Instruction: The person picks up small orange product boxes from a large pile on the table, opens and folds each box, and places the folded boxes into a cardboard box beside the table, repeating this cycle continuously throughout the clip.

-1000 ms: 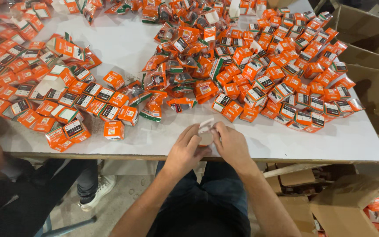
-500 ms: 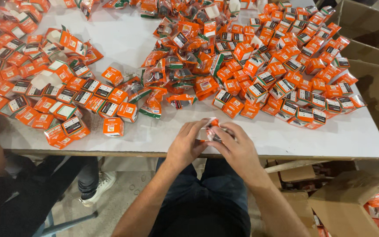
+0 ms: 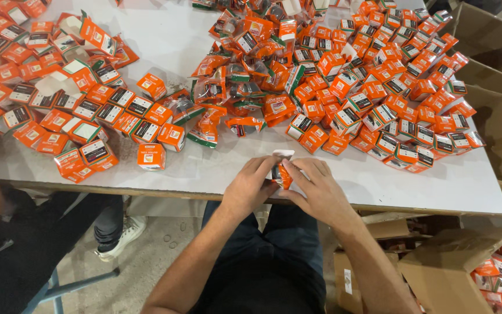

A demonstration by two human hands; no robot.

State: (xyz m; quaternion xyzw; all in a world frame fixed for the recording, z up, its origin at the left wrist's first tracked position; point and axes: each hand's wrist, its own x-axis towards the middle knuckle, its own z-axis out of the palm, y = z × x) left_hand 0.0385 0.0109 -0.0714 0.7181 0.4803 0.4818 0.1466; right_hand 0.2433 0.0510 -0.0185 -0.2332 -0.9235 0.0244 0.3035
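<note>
At table edge [image 3: 379,200] | both hands, left hand [image 3: 251,189], right hand [image 3: 318,189], clasp small orange box [image 3: 283,174] | white flap seemingly open

Small printed card boxes [image 3: 151,156] are showing a slight sheen, clear glossy plastic packets [image 3: 204,129] are glinting among them, the table [image 3: 344,185] is looking smooth matt white laminate, and brown cartons [image 3: 443,273] are showing dull, rough corrugated board.

Arms: bare to above the elbows, no sleeves visible.
Hands [image 3: 251,189]: bare, no gloves.
Legs: dark trousers.
</note>
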